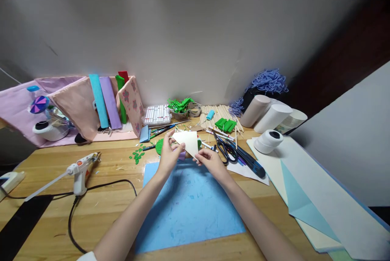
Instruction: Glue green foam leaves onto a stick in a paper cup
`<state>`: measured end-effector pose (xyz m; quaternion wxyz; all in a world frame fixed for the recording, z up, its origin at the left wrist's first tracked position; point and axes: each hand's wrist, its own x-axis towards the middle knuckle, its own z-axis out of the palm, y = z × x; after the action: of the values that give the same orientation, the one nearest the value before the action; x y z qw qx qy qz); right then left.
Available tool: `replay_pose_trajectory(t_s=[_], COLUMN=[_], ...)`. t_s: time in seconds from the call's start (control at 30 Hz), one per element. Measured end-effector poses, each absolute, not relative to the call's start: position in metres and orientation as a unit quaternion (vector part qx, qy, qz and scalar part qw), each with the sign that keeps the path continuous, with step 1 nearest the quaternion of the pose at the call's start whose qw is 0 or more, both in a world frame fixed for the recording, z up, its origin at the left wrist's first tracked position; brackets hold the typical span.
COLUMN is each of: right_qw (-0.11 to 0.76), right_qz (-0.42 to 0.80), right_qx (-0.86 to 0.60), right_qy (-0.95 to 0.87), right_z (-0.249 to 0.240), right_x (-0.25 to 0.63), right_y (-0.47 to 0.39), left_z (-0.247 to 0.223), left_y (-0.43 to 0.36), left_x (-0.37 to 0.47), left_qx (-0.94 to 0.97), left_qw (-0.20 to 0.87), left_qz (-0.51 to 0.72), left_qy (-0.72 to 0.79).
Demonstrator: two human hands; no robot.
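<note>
A small cream-coloured piece of paper [189, 142] is held up between my two hands, over the far edge of a blue sheet [189, 204]. My left hand [171, 151] pinches its left side between thumb and fingers. At its lower right corner, my right hand [210, 161] grips it with closed fingertips. Behind the paper, partly hidden, lies a round green piece [159, 146]. Small green leaf-shaped bits [137, 155] are scattered to the left of my hands. Black-handled scissors [225, 151] lie just right of my right hand.
On the left stand a glue gun [81, 173] with its cord and a pink fabric organizer [76, 108]. Along the wall are a marker box [157, 114], a bowl of green strips [179, 108] and wooden sticks [219, 112]. Paper cups [272, 118] and paper sheets [323, 188] sit right.
</note>
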<state>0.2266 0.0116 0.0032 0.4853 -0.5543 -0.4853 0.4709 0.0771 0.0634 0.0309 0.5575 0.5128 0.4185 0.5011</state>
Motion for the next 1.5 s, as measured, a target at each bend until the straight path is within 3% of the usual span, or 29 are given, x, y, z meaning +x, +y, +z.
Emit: replay_pose_trajectory(t_s=[0.17, 0.33, 0.6, 0.77, 0.9, 1.1, 1.3, 1.5], right_qw=[0.472, 0.420, 0.283, 0.181, 0.150, 0.205, 0.373, 0.499], right_qz=[0.421, 0.325, 0.185, 0.137, 0.129, 0.157, 0.208, 0.418], right_qx=[-0.592, -0.643, -0.737, -0.803, -0.833, -0.836, -0.796, -0.639], right_qy=[-0.499, -0.551, -0.585, -0.551, -0.517, -0.484, -0.429, -0.409], right_z=[0.008, 0.029, 0.035, 0.018, 0.005, 0.001, 0.017, 0.036], right_x=[0.242, 0.265, 0.277, 0.305, 0.308, 0.299, 0.301, 0.259], right_y=[0.021, 0.071, 0.095, 0.034, 0.015, 0.017, 0.007, 0.000], left_z=[0.027, 0.027, 0.015, 0.028, 0.046, 0.061, 0.064, 0.062], left_y=[0.080, 0.114, 0.140, 0.137, 0.122, 0.097, 0.091, 0.071], left_x=[0.052, 0.010, -0.012, -0.012, 0.008, 0.037, 0.036, 0.047], left_qx=[0.654, 0.617, 0.628, 0.644, 0.667, 0.692, 0.678, 0.798], left_qw=[0.253, 0.103, 0.023, -0.011, -0.009, 0.057, 0.268, 0.213], left_qz=[0.392, 0.303, 0.173, 0.189, 0.234, 0.314, 0.468, 0.406], left_qy=[0.596, 0.719, 0.758, 0.742, 0.708, 0.647, 0.499, 0.392])
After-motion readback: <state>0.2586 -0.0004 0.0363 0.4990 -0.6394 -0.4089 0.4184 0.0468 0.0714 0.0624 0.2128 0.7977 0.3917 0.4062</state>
